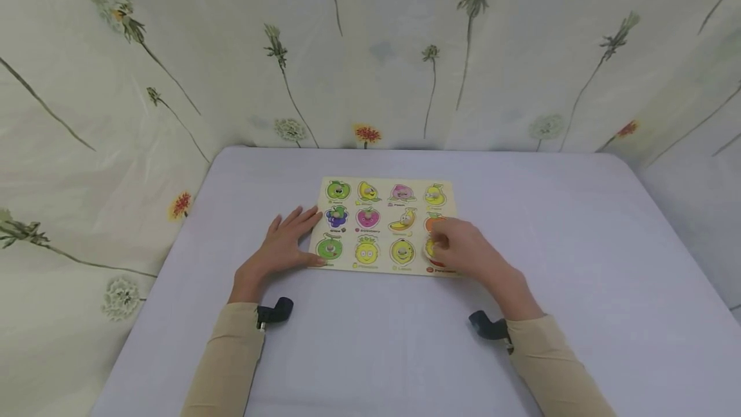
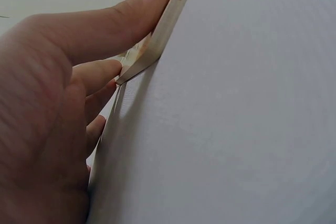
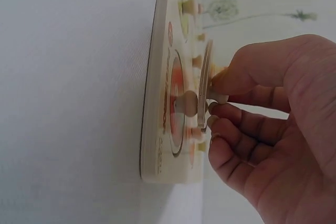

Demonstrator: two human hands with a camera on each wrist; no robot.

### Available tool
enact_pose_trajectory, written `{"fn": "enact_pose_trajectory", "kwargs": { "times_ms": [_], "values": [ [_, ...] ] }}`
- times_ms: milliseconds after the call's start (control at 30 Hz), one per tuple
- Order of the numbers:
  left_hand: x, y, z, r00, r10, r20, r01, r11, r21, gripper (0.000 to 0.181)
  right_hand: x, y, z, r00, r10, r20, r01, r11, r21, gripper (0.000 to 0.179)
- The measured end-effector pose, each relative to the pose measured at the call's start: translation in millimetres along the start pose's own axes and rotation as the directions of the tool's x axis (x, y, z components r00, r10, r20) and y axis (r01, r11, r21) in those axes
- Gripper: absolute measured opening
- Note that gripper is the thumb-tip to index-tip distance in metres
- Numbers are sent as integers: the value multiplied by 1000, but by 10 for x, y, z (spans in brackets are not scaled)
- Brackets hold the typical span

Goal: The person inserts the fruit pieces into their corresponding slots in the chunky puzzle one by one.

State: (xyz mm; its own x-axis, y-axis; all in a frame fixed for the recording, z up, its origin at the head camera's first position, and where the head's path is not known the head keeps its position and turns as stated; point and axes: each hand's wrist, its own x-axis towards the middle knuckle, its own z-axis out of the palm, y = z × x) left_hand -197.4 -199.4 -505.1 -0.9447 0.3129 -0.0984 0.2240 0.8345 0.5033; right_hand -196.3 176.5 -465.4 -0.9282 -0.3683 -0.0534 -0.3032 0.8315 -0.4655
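A wooden fruit puzzle board (image 1: 350, 261) lies on the table, with knobbed fruit pieces in several rows. At its lower right corner, my right hand (image 1: 471, 251) pinches a loose puzzle piece (image 3: 203, 87) by its knob (image 3: 218, 97). That piece is seen edge-on above the board, just over the red persimmon piece (image 3: 177, 100); its picture is mostly hidden, with a yellow edge showing in the head view. My left hand (image 1: 283, 241) rests at the board's left side, fingers spread, fingertips at the edge and thumb (image 2: 131, 22) on the lower left corner.
A pale cloth covers the table (image 1: 359, 340). Behind and to the left hangs a curtain (image 1: 382, 82) printed with dandelions. Small dark cameras, such as the left one (image 1: 276, 311), sit on both wrists. The orange piece (image 1: 434, 222) is partly behind the right hand.
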Motion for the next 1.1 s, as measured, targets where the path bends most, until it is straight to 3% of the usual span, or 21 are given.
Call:
{"fn": "enact_pose_trajectory", "kwargs": {
  "times_ms": [533,833,1100],
  "values": [
    [2,26,-5,1000,1,6,-1,1000,-2,106,66,-186,42,998,-61,34,61,998,12,13],
    [2,-4,3,1000,-5,1,5,1000,4,106,128,-279,144,989,-144,12,144,989,-17,12],
    [-5,15,-24,1000,-3,4,3,1000,-3,105,163,-361,212,989,-144,30,144,990,0,12]
  ]
}}
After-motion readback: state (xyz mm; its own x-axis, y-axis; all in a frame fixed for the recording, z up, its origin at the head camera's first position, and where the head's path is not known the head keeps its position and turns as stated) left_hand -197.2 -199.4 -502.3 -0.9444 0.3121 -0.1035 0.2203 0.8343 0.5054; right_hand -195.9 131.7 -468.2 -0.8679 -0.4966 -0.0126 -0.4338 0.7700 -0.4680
